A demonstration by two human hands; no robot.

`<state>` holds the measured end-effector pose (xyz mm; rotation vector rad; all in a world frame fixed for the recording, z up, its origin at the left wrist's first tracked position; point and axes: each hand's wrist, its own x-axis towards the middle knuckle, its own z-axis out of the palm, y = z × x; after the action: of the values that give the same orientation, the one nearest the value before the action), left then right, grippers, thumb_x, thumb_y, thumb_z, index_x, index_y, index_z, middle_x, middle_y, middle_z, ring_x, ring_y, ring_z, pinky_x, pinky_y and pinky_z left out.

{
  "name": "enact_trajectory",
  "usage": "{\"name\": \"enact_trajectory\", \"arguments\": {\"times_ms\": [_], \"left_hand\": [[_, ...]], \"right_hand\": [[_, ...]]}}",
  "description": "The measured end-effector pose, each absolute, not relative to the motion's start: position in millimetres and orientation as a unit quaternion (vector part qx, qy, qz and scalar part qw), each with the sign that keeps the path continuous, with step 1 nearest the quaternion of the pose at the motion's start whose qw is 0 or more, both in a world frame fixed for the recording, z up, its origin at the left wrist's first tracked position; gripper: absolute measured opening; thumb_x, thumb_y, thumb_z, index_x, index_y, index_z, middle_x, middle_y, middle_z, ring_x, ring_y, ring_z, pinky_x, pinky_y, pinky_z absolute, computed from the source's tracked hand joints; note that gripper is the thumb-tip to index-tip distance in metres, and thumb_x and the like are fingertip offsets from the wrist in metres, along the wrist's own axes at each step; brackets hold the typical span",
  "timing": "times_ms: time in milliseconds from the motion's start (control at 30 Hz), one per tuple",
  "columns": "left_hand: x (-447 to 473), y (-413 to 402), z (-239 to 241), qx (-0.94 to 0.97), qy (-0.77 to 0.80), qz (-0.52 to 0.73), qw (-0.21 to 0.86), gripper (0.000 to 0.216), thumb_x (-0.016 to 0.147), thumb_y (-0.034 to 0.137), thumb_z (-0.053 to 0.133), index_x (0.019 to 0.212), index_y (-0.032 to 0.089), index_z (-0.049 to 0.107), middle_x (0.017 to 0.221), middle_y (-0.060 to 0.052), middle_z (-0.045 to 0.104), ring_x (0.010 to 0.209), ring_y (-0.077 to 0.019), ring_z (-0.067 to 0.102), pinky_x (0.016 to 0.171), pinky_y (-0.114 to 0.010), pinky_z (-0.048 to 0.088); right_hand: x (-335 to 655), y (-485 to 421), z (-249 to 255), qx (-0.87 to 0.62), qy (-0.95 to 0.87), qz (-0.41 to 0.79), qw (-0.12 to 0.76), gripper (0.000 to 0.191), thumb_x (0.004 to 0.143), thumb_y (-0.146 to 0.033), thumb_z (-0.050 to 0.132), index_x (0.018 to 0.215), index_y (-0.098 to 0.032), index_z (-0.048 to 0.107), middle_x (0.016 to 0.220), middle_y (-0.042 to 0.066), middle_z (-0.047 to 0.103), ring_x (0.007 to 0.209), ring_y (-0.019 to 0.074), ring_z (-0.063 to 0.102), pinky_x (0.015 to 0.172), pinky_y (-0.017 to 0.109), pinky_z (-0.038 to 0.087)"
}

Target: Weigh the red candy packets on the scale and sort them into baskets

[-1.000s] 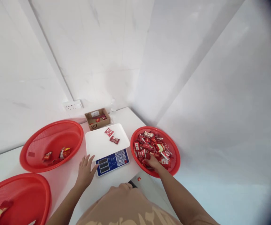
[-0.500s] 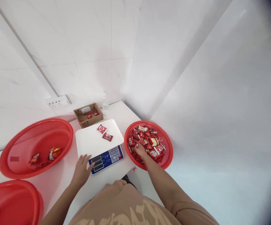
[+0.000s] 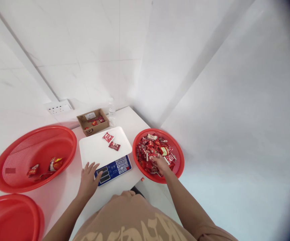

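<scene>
My right hand (image 3: 160,164) is over a red plastic basket (image 3: 180,167) heaped with small wrapped candies (image 3: 150,144). Its fingers are closed on a red-and-white wrapped candy (image 3: 152,156). My left hand (image 3: 89,177) rests with fingers spread at the left front edge of a digital scale (image 3: 113,170), near its displays. On the scale's white pan (image 3: 94,147) lie two wrapped candies: a red-and-white one (image 3: 108,137) and a darker red one (image 3: 114,146).
Behind the scale stand a cardboard box (image 3: 97,128) with a few candies and a clear plastic bottle (image 3: 111,108). A large red basket (image 3: 9,157) with several packets is at left, another red basket (image 3: 11,214) nearer. A small red wrapper (image 3: 142,179) lies below the table edge.
My right hand has moved rightward and up out of the left side of the heap, and a red-and-white candy now shows at its fingers. My left hand stays by the scale.
</scene>
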<state>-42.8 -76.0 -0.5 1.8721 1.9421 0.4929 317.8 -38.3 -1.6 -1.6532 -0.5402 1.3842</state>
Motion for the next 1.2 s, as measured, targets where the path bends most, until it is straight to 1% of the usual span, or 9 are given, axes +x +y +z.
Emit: {"name": "enact_trajectory", "arguments": {"times_ms": [200,300,400,533,733,900,1000,1100,1200], "left_hand": [[3,-74,35,0.595,0.596,0.267,0.468,0.051,0.078,0.04,0.054,0.125,0.02,0.047,0.135,-0.011,0.048,0.126,-0.0237,0.042,0.106,-0.041,0.032],[26,-70,55,0.492,0.511,0.321,0.628,0.063,0.076,0.042,0.059,0.132,0.022,0.039,0.138,-0.012,0.044,0.124,-0.0239,0.043,0.101,-0.039,0.038],[35,-68,68,0.416,0.46,0.318,0.717,0.057,0.076,0.044,0.059,0.127,0.025,0.045,0.125,-0.011,0.055,0.104,-0.0223,0.057,0.082,-0.036,0.05],[26,-72,65,0.347,0.498,0.329,0.723,0.037,0.076,0.041,0.061,0.106,0.02,0.059,0.095,-0.006,0.065,0.078,-0.0147,0.062,0.067,-0.027,0.052],[-2,-75,50,0.146,0.575,0.426,0.683,0.014,0.082,0.029,0.056,0.091,0.018,0.055,0.082,-0.003,0.063,0.06,-0.0081,0.06,0.055,-0.022,0.052],[-17,-77,49,0.101,0.578,0.463,0.664,0.009,0.086,0.025,0.051,0.089,0.017,0.055,0.08,-0.002,0.064,0.058,-0.0074,0.061,0.054,-0.021,0.053],[-22,-79,48,0.089,0.583,0.465,0.66,0.008,0.086,0.023,0.051,0.089,0.017,0.055,0.08,-0.002,0.065,0.058,-0.0076,0.061,0.053,-0.02,0.053],[-24,-81,46,0.08,0.59,0.467,0.654,0.008,0.087,0.021,0.049,0.09,0.017,0.055,0.079,-0.002,0.065,0.058,-0.0078,0.062,0.053,-0.02,0.053],[-24,-81,45,0.075,0.59,0.469,0.653,0.009,0.087,0.021,0.049,0.09,0.017,0.056,0.079,-0.002,0.065,0.059,-0.0083,0.062,0.053,-0.021,0.054]], "right_hand": [[283,-38,43,-0.554,-0.245,0.664,0.439,0.038,0.06,-0.024,0.072,0.094,-0.023,0.055,0.083,-0.001,0.066,0.079,0.016,0.064,0.073,0.031,0.052],[251,-40,62,-0.476,-0.307,0.738,0.366,0.039,0.055,-0.024,0.077,0.088,-0.019,0.058,0.081,-0.001,0.066,0.076,0.014,0.063,0.074,0.029,0.05],[221,-44,69,-0.454,-0.381,0.76,0.268,0.04,0.053,-0.026,0.079,0.088,-0.017,0.06,0.077,-0.001,0.065,0.072,0.0138,0.062,0.068,0.027,0.049],[197,-44,59,-0.496,-0.397,0.733,0.243,0.043,0.051,-0.031,0.081,0.085,-0.018,0.058,0.072,-0.003,0.063,0.068,0.0135,0.06,0.062,0.026,0.047],[185,-25,35,-0.52,-0.296,0.724,0.343,0.041,0.052,-0.032,0.081,0.082,-0.019,0.056,0.081,0.0,0.065,0.077,0.0147,0.063,0.072,0.028,0.05],[172,-7,23,-0.492,-0.3,0.733,0.361,0.049,0.065,-0.026,0.072,0.11,-0.023,0.053,0.104,0.005,0.064,0.091,0.016,0.062,0.083,0.032,0.05],[179,1,14,-0.578,-0.402,0.614,0.357,0.047,0.071,-0.023,0.062,0.117,-0.023,0.052,0.118,0.008,0.058,0.101,0.0184,0.059,0.087,0.035,0.048],[212,10,2,-0.648,-0.53,0.399,0.373,0.043,0.075,-0.02,0.051,0.118,-0.019,0.053,0.122,0.009,0.056,0.112,0.0197,0.052,0.099,0.036,0.039],[260,15,-13,-0.7,-0.589,0.262,0.307,0.047,0.078,-0.021,0.047,0.124,-0.014,0.05,0.129,0.013,0.051,0.123,0.022,0.042,0.106,0.037,0.029]]}}
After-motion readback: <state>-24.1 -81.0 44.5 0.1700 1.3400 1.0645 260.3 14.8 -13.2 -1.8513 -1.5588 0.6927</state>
